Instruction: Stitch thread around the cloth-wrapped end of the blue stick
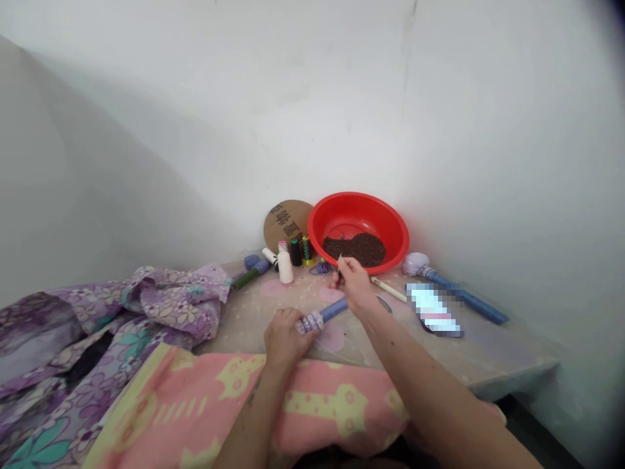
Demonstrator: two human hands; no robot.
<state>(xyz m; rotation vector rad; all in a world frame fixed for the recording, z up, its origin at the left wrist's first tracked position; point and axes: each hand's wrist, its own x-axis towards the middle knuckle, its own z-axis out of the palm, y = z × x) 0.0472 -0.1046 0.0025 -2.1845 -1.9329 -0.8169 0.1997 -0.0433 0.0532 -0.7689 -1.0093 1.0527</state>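
My left hand [284, 335] grips the fabric-wrapped head end of a blue stick [328, 313] that lies across the low table [488, 355]. My right hand [355, 285] is raised just beyond it, pinching a thin needle [340, 262] between thumb and fingers. A thread cannot be made out. A pink and yellow blanket [312, 397] lies under my forearms.
A red basin [359, 229] holding dark grains stands in the corner, a round cardboard disc [287, 221] beside it. Several thread spools [293, 255] stand in front. A finished blue stick with a fabric ball [442, 280], a white pen [388, 288] and purple floral cloth [146, 306] lie around.
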